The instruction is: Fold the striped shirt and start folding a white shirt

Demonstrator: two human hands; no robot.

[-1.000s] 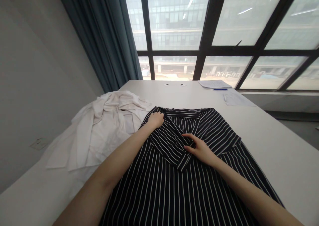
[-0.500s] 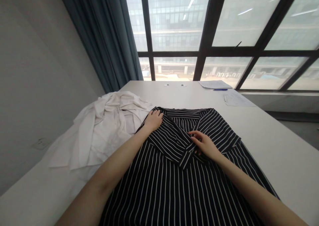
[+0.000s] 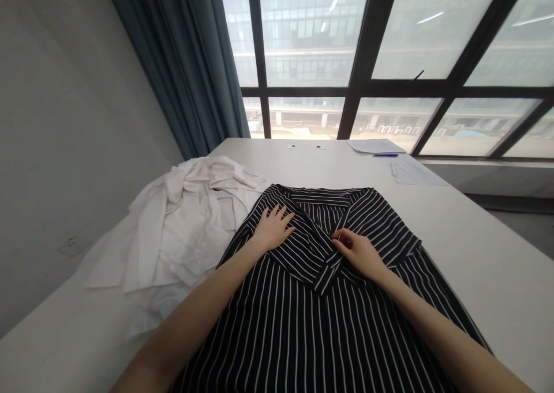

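Note:
A black shirt with white stripes [image 3: 298,335] lies spread on the white table, its sleeves folded inward so that they cross near the middle. My left hand [image 3: 273,229] rests flat on the left sleeve with its fingers spread, holding nothing. Over the crossing of the sleeves, my right hand [image 3: 357,253] is closed in a pinch, thumb and forefinger at the shirt's fabric. The tips of its other fingers are curled under and partly hidden. To the left of the shirt, a crumpled heap of white cloth [image 3: 186,220] lies close to its edge.
The white table [image 3: 467,266] reaches to a large window [image 3: 303,35]. Sheets of paper [image 3: 375,146] and a blue pen [image 3: 385,155] lie at its far right. Two small round fittings [image 3: 320,147] sit near the back edge. A blue curtain [image 3: 190,64] hangs at the left.
My left hand has come down from the shirt's upper left corner toward me and spread its fingers on the sleeve. My right hand has barely moved, its fingers drawn closer together.

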